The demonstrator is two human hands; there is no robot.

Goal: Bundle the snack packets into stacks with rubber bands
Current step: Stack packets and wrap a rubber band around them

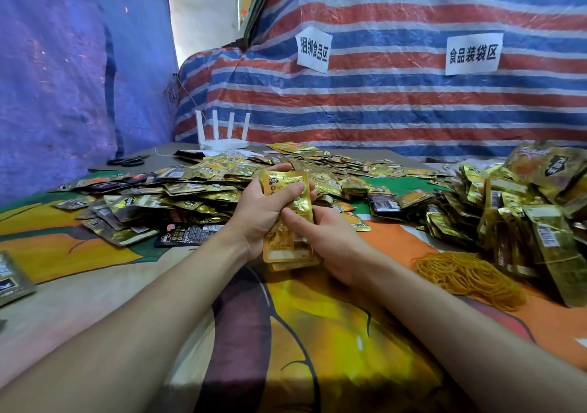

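Glossy, crinkled gold foil snack packets [222, 187] lie on a matt printed cloth table cover [333, 333], beside rubbery yellow elastic bands [470, 274], before a creased, slightly shiny woven-plastic striped tarpaulin [381, 101].

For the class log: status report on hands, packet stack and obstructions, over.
Left hand and right hand both clamped on packet stack, held upright. No band visible on it. Rubber bands piled right, clear path.

Packet [14, 277] cut by left edge
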